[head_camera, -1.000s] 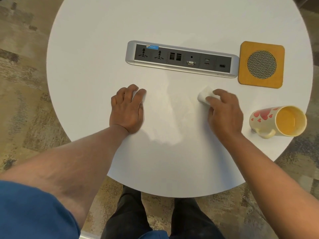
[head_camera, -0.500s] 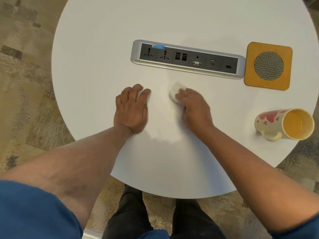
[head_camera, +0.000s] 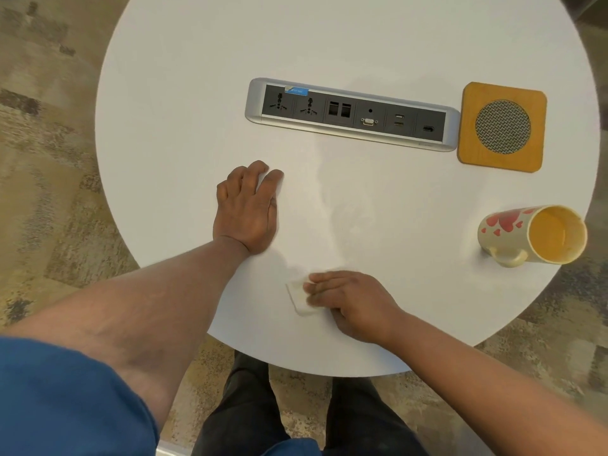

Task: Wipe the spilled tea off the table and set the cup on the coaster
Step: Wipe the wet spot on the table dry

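Note:
My right hand [head_camera: 348,301] presses a small white folded tissue [head_camera: 301,297] flat against the round white table [head_camera: 329,44] near its front edge, fingers laid over it. My left hand [head_camera: 246,209] rests palm down on the table to the left, fingers spread. A faint wet sheen [head_camera: 345,205] shows on the tabletop between the hands and the socket strip. A cream cup with red hearts [head_camera: 533,235] lies on its side at the right, its yellow inside facing the camera. The square orange coaster [head_camera: 501,126] with a mesh circle sits behind it.
A silver and black power socket strip [head_camera: 352,115] is set into the table's middle. My legs [head_camera: 286,406] in dark trousers stand just below the table's front edge. Patterned carpet [head_camera: 49,159] surrounds the table.
My right hand has dragged the tissue from near the socket strip leftward, then back toward the table's front edge. My left hand has stayed in place.

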Available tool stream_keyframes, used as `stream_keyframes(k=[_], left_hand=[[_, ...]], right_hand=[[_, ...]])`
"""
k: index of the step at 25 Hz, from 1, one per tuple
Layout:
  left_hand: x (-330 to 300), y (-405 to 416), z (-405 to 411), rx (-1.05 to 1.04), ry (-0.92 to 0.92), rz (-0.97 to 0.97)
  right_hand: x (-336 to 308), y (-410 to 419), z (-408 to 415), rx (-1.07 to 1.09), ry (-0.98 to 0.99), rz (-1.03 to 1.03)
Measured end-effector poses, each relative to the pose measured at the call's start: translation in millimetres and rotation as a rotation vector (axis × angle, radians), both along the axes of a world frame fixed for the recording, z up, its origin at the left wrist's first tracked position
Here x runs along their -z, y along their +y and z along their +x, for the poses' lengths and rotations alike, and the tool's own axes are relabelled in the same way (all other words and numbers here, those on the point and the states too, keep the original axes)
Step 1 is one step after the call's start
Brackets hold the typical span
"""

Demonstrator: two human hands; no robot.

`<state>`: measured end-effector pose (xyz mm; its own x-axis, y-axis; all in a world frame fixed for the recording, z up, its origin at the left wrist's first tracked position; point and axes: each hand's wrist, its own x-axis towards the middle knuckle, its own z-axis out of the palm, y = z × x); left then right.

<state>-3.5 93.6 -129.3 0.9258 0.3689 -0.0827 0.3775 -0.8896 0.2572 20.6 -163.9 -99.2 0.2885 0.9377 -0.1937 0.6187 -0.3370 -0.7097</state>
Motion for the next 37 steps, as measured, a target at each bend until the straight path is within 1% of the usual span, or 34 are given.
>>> stream_keyframes(k=[1, 3, 4, 5, 6, 7, 8, 10, 12, 13, 14, 17, 19, 22, 25, 28, 30, 34, 36, 37], left_hand=[[0, 0, 0, 0.001, 0.000, 0.002], [-1, 0, 0, -0.003, -0.004, 0.001], [-2, 0, 1, -0.006, -0.004, -0.003], [-2, 0, 0, -0.008, -0.004, -0.004], [-1, 0, 1, -0.011, -0.005, -0.004], [-1, -1, 0, -0.013, -0.008, -0.004], [-1, -1, 0, -0.012, -0.010, -0.004], [-1, -1, 0, -0.005, -0.012, -0.005], [0, -1, 0, -0.004, -0.014, -0.002], [0, -1, 0, -0.005, -0.014, -0.001], [0, -1, -1, -0.005, -0.012, 0.000], [0, -1, 0, -0.007, -0.009, -0.003], [0, -1, -1, -0.004, -0.015, -0.004], [1, -2, -1, -0.004, -0.007, -0.005], [1, -2, -1, -0.008, -0.009, -0.003], [0, -1, -1, -0.002, -0.010, -0.002], [0, -1, -1, 0.002, -0.014, 0.006], [-1, -1, 0, 0.006, 0.002, 0.006], [-1, -1, 0, 0.002, 0.002, 0.005], [-1, -2, 0, -0.002, -0.001, 0.000]], right_hand=[[-6, -5, 3, 0.065, 0.081, -0.047], [-21, -6, 17, 0.294, 0.342, -0.125], [-27, -4, 26, 0.421, 0.459, -0.115], [-31, -2, 33, 0.532, 0.526, -0.083], [-32, 0, 39, 0.604, 0.501, -0.064], [-31, 1, 43, 0.645, 0.421, -0.072], [-28, 2, 45, 0.662, 0.285, -0.099], [-23, 3, 44, 0.623, -0.026, -0.111], [-17, 4, 40, 0.521, -0.276, -0.123], [-15, 4, 40, 0.476, -0.361, -0.151], [-15, 4, 38, 0.446, -0.396, -0.191], [-17, 6, 33, 0.463, -0.342, -0.319], [-16, 9, 29, 0.475, -0.349, -0.335], [-9, 22, 23, 0.460, -0.402, -0.294], [-4, 43, 21, 0.400, -0.447, -0.191], [4, 63, 17, 0.265, -0.478, -0.050], [9, 70, 7, 0.149, -0.452, -0.005], [16, 37, -26, -0.059, -0.413, -0.016], [13, 8, -28, -0.074, -0.380, -0.018], [10, -3, -23, -0.023, -0.376, -0.006]])
